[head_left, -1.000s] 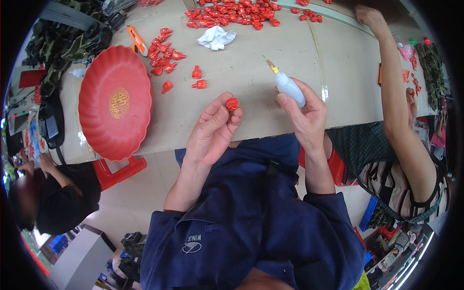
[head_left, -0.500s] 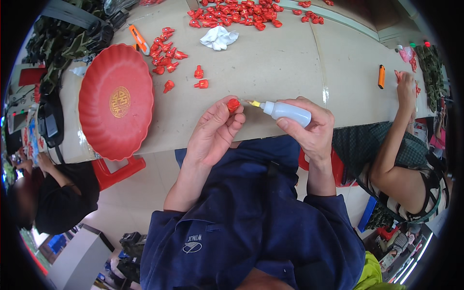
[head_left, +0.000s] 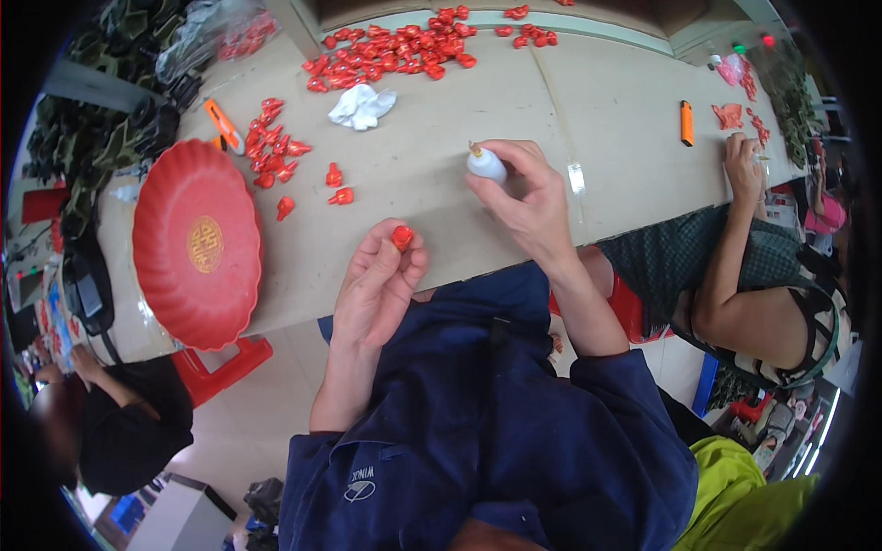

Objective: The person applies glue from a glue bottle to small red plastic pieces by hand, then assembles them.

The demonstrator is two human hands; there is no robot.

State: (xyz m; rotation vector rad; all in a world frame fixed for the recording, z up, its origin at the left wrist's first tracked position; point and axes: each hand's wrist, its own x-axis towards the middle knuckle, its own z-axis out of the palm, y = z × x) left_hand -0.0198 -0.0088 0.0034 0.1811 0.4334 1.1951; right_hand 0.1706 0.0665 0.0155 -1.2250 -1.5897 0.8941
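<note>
Between the fingertips of my left hand (head_left: 377,280) is a small red plastic piece (head_left: 402,238), its open end facing up. My right hand (head_left: 531,197), farther forward over the table, grips a white squeeze bottle (head_left: 487,164) whose thin yellowish nozzle points up and away from me. The bottle and the piece are well apart. Left of my hands, several loose red parts (head_left: 340,196) lie on the table, with a denser cluster (head_left: 273,151) beyond them. A crumpled white tissue (head_left: 363,107) sits near the far pile of red parts (head_left: 404,50).
A red scalloped tray (head_left: 165,266) stands at the left table edge, with an orange-and-white utility knife (head_left: 223,126) behind it. An orange cutter (head_left: 686,123) lies to the right. Co-workers sit on both sides; one's arm (head_left: 726,239) reaches onto the table at right.
The right hand has drawn the bottle away from the red piece and tipped its nozzle upward. The left hand still holds the piece, now slightly lower and farther left in view; the whole view has shifted.
</note>
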